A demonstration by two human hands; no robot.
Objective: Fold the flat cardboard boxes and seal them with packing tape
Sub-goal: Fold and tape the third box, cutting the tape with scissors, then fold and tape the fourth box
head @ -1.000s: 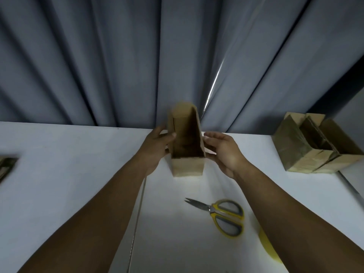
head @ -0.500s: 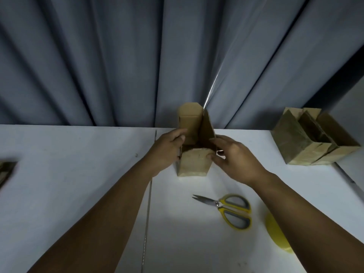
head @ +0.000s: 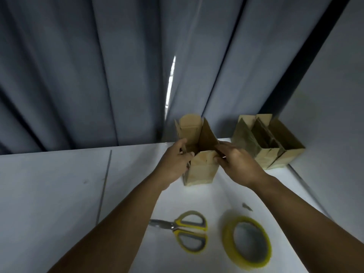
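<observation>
Head view: the left hand [head: 174, 164] curls round the left wall of the upright cardboard box [head: 200, 173] on the white counter [head: 59, 194]; the right hand [head: 239, 165] pinches its right flap, far flaps standing open. Scissors [head: 187, 231] and tape roll [head: 226, 236] lie nearer the person

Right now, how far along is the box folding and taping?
Done: folded boxes stand at the back right, tops open. In hand: the left hand and right hand grip a small box, near flap pressed in, other flaps up. Left: closing those flaps and taping; the tape roll and scissors lie untouched on the table.
</observation>
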